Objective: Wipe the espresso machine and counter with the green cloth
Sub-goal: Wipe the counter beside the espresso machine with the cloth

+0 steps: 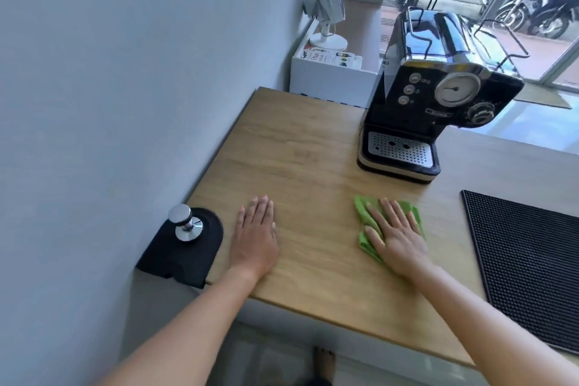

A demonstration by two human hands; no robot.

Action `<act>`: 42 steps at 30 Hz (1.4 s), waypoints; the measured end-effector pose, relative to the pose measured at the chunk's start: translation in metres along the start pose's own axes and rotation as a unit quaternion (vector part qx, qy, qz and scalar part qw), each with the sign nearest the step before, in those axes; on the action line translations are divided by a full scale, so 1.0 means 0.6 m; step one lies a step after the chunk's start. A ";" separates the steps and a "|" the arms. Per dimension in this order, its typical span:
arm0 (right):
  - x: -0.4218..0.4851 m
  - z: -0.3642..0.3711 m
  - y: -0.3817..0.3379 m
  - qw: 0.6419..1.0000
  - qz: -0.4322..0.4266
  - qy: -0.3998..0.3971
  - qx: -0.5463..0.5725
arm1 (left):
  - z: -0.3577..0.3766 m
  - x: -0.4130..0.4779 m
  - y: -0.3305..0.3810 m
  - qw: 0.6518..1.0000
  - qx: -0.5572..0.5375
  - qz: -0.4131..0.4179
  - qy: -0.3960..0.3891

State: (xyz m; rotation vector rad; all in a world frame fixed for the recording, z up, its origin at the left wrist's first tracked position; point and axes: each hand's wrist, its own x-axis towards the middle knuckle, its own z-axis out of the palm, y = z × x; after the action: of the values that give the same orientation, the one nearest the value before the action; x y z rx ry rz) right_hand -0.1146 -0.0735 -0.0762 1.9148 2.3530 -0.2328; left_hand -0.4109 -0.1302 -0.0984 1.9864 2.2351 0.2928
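While right hand (396, 233) presses flat, fingers straight, on green cloth (363, 240) beneath palm, left hand (255, 236) rests open on counter (300, 147). Espresso machine (438, 94) beyond fingertips. Advice: keep even pressure, overlap strokes.

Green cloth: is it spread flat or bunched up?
Bunched: the green cloth shows creased folds beneath the right hand, which presses it onto the counter.

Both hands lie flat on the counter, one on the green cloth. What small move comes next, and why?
Probably the right hand slides the green cloth forward across the wooden counter toward the espresso machine. It presses flat on the cloth, the machine stands just beyond, and the left hand rests on bare wood, seemingly bracing.
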 end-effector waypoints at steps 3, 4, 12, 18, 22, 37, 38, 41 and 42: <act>0.093 -0.007 -0.114 0.987 0.146 0.007 0.062 | 0.001 -0.002 -0.003 1.000 -0.005 0.000 0.005; 0.111 -0.007 -0.157 0.987 0.140 0.003 0.074 | 0.002 -0.002 -0.005 1.000 -0.010 0.001 0.008; -0.038 0.025 -0.195 0.946 -0.320 -0.036 -0.019 | -0.029 0.019 -0.035 0.992 -0.081 -0.037 0.094; 0.075 -0.018 -0.087 0.987 -0.152 -0.024 -0.036 | -0.030 0.052 -0.072 0.995 -0.012 -0.098 0.021; 0.162 -0.001 -0.216 1.000 -0.008 0.007 0.016 | -0.017 0.046 -0.077 0.993 0.014 -0.111 0.034; 0.236 -0.018 -0.178 0.988 -0.151 0.007 -0.009 | -0.015 0.048 -0.075 0.993 0.011 -0.106 0.044; 0.271 -0.021 -0.210 0.992 -0.124 0.005 -0.003 | -0.014 0.047 -0.076 0.993 0.010 -0.107 0.044; 0.330 -0.020 -0.314 0.993 -0.120 -0.006 0.001 | -0.009 0.047 -0.080 0.993 0.007 -0.109 0.048; 0.331 -0.018 -0.342 0.991 -0.136 -0.011 0.001 | -0.007 0.048 -0.080 0.993 0.001 -0.110 0.052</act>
State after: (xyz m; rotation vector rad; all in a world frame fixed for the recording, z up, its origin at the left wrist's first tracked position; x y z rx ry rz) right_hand -0.3559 0.0793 -0.0881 1.5778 2.5941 -0.2738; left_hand -0.4616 -0.1074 -0.1048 1.7405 2.4913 0.3747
